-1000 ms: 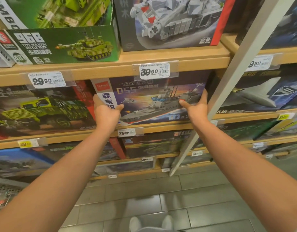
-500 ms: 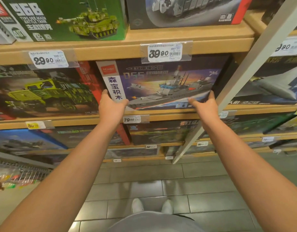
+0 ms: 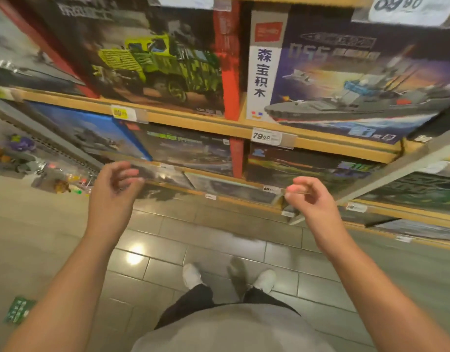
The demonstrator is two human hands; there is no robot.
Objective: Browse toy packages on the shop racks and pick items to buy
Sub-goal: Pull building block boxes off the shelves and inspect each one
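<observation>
We see left hand (image 3: 114, 189) and right hand (image 3: 311, 199) both empty, fingers loosely curled, in front of the lower shelves. Warship box (image 3: 345, 80) stands on the wooden shelf (image 3: 193, 123), beside the truck box (image 3: 152, 64). Lower boxes too blurred, probably tank sets.

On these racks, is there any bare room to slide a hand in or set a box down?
Shelves are crowded: the green truck box and warship box sit nearly edge to edge. The one bare strip is the shelf between them. Open tiled floor lies between left hand and right hand.
</observation>
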